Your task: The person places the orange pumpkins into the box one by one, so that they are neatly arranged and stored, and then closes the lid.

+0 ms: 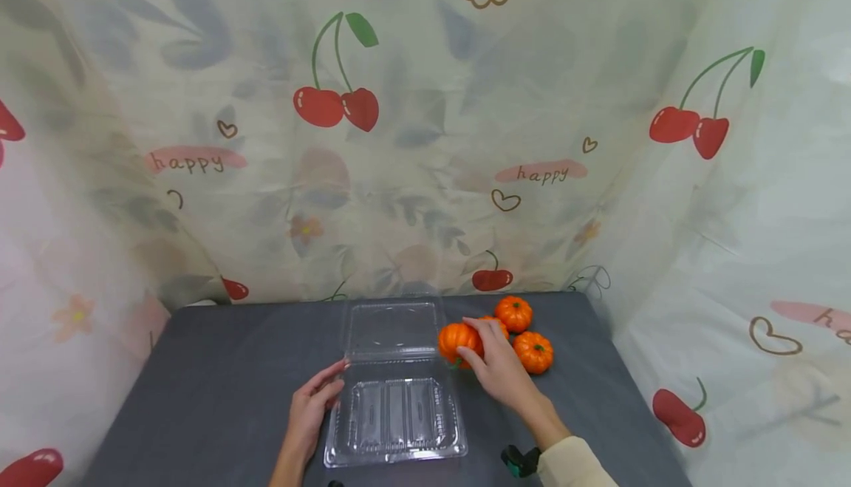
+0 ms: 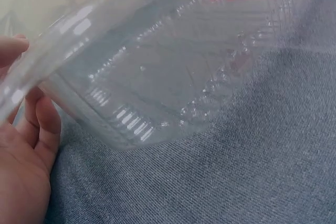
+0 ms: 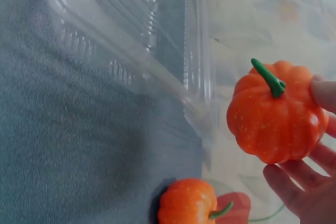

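Observation:
A clear plastic clamshell box [image 1: 395, 457] lies on the dark cloth with its lid [image 1: 395, 324] folded back toward the curtain. My left hand [image 1: 309, 413] grips the box at its left side, thumb above the rim [image 2: 79, 19] and fingers beneath. In my right hand [image 1: 501, 372] is a small orange pumpkin [image 1: 457, 341], raised just right of the hinge. The right wrist view shows the fingers and thumb around this pumpkin [image 3: 275, 114], its green stem facing the camera.
Beyond the right hand stand more orange pumpkins: one at the back [image 1: 514, 312], one to the right [image 1: 534, 354], and one partly hidden by the hand [image 1: 500, 324]. A patterned curtain [image 1: 399, 176] encloses the dark table [image 1: 219, 398]. A small black object [image 1: 521, 462] is by the right sleeve.

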Demonstrator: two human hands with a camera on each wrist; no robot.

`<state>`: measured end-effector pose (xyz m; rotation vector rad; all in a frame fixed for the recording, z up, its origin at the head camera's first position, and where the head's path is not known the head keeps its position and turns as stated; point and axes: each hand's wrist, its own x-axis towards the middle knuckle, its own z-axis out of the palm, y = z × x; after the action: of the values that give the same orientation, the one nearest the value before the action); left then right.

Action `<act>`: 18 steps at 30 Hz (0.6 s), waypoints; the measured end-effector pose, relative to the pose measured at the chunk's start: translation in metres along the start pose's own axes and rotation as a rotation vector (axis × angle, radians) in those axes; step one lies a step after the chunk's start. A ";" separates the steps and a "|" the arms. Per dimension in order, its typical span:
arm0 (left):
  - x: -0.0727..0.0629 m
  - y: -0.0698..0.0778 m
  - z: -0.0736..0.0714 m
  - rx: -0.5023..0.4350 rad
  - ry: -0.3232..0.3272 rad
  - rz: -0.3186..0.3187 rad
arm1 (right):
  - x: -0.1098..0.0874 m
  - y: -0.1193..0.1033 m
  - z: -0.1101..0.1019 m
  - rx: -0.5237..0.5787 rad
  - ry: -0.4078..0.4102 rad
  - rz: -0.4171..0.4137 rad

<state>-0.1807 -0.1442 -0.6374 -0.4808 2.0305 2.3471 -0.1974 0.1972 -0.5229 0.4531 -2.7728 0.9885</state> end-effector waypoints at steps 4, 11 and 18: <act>0.002 -0.001 0.000 -0.032 -0.010 0.001 | 0.003 -0.003 0.007 0.011 0.006 -0.034; 0.002 -0.002 0.000 -0.014 -0.008 -0.003 | 0.002 -0.007 0.019 0.039 -0.015 -0.066; 0.000 -0.002 -0.001 -0.019 -0.007 -0.012 | -0.003 -0.008 0.028 0.058 -0.056 -0.091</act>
<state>-0.1799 -0.1452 -0.6399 -0.4833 1.9980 2.3596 -0.1936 0.1741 -0.5410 0.6185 -2.7509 1.0523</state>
